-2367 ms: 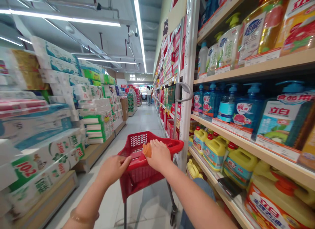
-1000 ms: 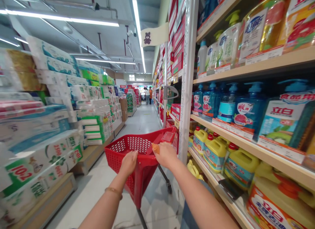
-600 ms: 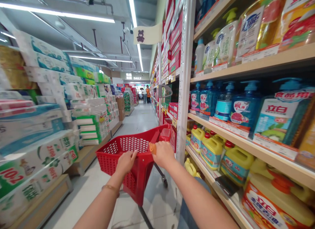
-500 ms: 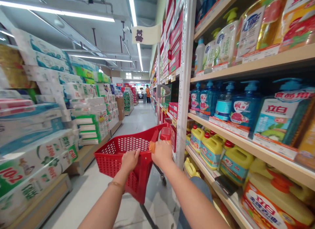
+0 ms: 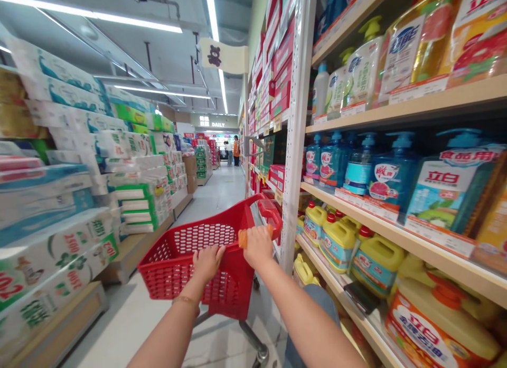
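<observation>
A red plastic shopping cart [image 5: 233, 283] with a perforated basket stands at an angle in front of me. My left hand [image 5: 208, 260] is closed over the near rim of its basket, fingers bent over the edge. Farther right, my right hand [image 5: 258, 245] grips the cart near its corner. Something orange, like a crumpled cloth [image 5: 243, 238], shows by the fingers of that hand; how it is held is partly hidden. Beyond the right hand rises the cart's red handle [image 5: 273, 215], which neither hand appears to hold.
At right, close by, shelves hold blue pump bottles [image 5: 392, 172] and yellow detergent jugs [image 5: 374, 262]. A white shelf post [image 5: 297, 120] stands just beyond the handle. Stacked tissue packs [image 5: 134, 207] line the left. The tiled aisle [image 5: 225, 186] runs ahead toward people [image 5: 236, 150] far off.
The cart has swung round, its basket moving left and showing more of its near side. Its handle now stands clearer of my right hand. Both hands keep their hold.
</observation>
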A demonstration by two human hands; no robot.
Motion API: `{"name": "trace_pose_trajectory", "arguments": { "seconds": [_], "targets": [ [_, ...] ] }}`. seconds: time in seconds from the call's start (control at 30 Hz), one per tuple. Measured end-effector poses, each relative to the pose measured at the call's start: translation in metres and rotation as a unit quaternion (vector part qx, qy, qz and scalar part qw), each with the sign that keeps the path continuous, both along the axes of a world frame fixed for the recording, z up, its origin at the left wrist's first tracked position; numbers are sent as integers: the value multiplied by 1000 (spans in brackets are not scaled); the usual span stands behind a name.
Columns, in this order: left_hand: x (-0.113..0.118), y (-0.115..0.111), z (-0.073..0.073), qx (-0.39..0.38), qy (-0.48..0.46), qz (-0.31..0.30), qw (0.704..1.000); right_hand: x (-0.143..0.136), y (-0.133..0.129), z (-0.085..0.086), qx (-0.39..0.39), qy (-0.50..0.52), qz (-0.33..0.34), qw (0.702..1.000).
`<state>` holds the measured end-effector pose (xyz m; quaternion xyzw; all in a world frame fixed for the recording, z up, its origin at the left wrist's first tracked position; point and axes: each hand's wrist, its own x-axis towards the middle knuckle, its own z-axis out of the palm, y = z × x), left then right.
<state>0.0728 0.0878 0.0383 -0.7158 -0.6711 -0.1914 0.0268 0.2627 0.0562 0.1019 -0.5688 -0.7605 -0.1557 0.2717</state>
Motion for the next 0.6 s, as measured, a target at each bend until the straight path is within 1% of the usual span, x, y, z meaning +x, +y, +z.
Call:
{"name": "trace_pose_trajectory", "arguments": {
  "seconds": [0.07, 0.1, 0.17, 0.23, 0.3, 0.37, 0.4, 0.43, 0.47, 0.53, 0.57, 0.6],
  "targets": [
    [6, -2, -4, -3, 1, -14, 1000, -9, 1, -13, -4, -16, 68, 998],
    [4, -3, -4, -5, 3, -25, 1000, -11, 3, -18, -9, -24, 102, 995],
    [-7, -8, -5, -10, 9, -36, 999, -7, 8, -25, -19, -26, 141, 990],
    [-27, -14, -7, -9, 19, -14, 1000, 2, 16, -25, -23, -9, 133, 991],
    [-43, -19, -10, -5, 37, 20, 999, 9, 24, -25, -20, 16, 95, 995],
    [-49, -23, -14, -10, 50, 39, 998, 7, 28, -27, -21, 37, 59, 997],
    [-48, -24, -15, -12, 54, 46, 997, 2, 28, -31, -28, 42, 57, 997],
    [-44, -25, -17, -15, 56, 50, 997, -5, 27, -35, -40, 42, 72, 996],
    [-40, -27, -18, -16, 59, 50, 997, -13, 26, -40, -55, 38, 99, 993],
    [-34, -31, -19, -16, 68, 33, 997, -28, 23, -49, -82, 21, 180, 980],
    [-35, -34, -19, -18, 73, 20, 997, -33, 23, -53, -87, 19, 197, 976],
    [-37, -37, -19, -23, 76, 8, 997, -35, 24, -56, -87, 22, 197, 976]
  ]
}}
